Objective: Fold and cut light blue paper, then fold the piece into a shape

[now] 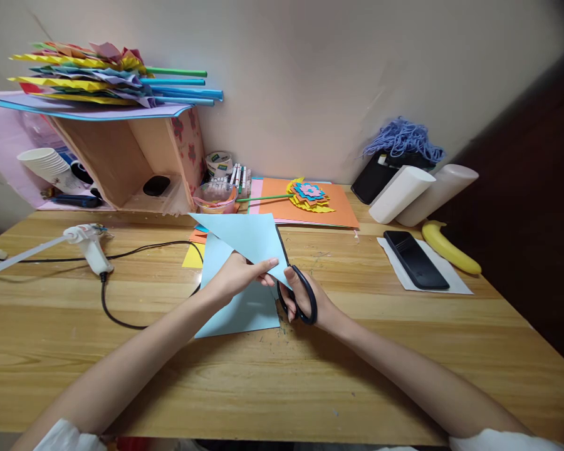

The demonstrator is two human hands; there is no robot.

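My left hand pinches a folded light blue paper, thumb on top and fingers underneath. It is raised a little above the table, with a pointed corner to the upper left. Black-handled scissors are in my right hand, fingers through the loops. Their blade lies along the right edge of the folded paper; whether it is cutting into it I cannot tell. Beneath both hands, a light blue sheet lies on the wooden table.
A white glue gun with a black cord lies left. Behind are a wooden box topped with paper flowers, a tub and a paper flower on orange card. Right are a phone, banana and white rolls.
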